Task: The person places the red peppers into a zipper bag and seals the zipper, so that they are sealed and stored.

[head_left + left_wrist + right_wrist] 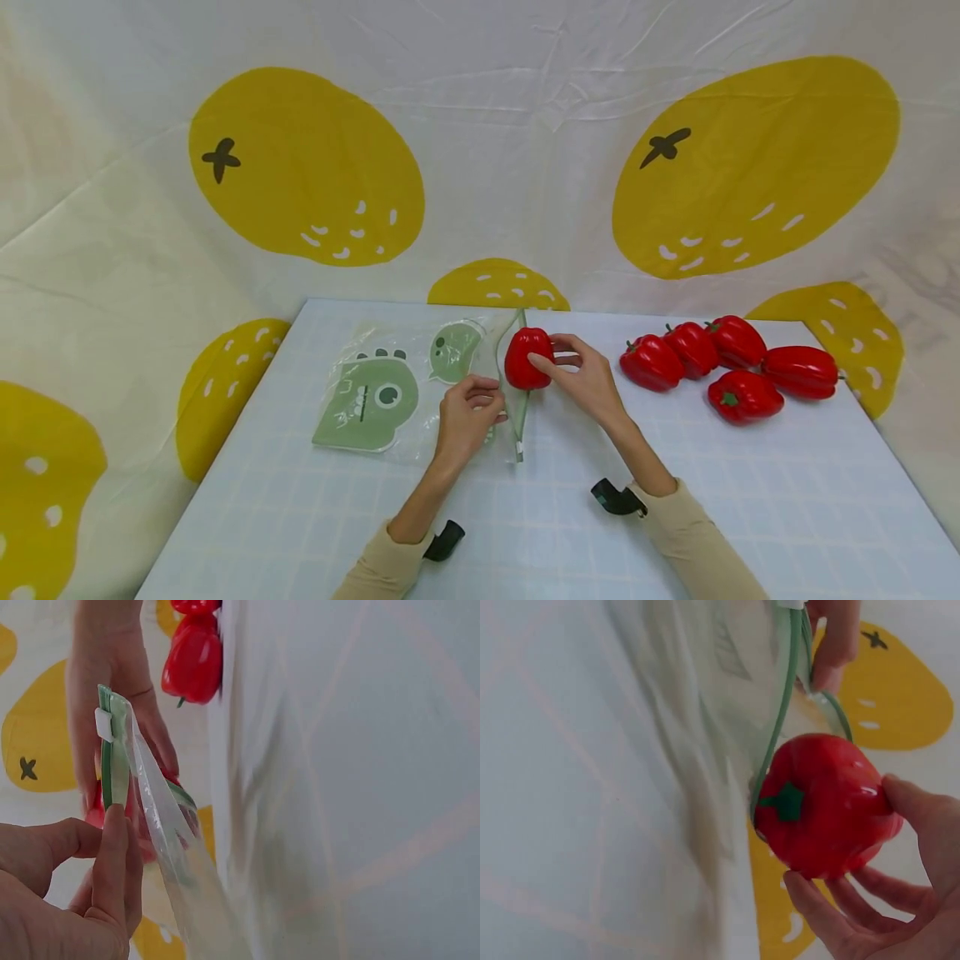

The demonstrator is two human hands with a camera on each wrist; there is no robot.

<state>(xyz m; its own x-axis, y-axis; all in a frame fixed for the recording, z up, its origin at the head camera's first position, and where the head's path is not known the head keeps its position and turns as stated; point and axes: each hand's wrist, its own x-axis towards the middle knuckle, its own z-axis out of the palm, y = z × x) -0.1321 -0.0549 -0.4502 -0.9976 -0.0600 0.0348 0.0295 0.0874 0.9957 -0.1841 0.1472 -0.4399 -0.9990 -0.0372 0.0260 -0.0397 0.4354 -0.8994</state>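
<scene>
A clear zip bag with green dinosaur prints lies on the table, its green-edged mouth toward the right and spread apart. My left hand pinches the upper edge of that mouth, close to the white slider. Between the thumb and fingers of my right hand is a red bell pepper. In the right wrist view the pepper sits right at the bag's opening, its green stem end facing the bag.
Several more red bell peppers lie grouped at the back right of the table. Behind the table hangs a white cloth with large yellow fruit prints.
</scene>
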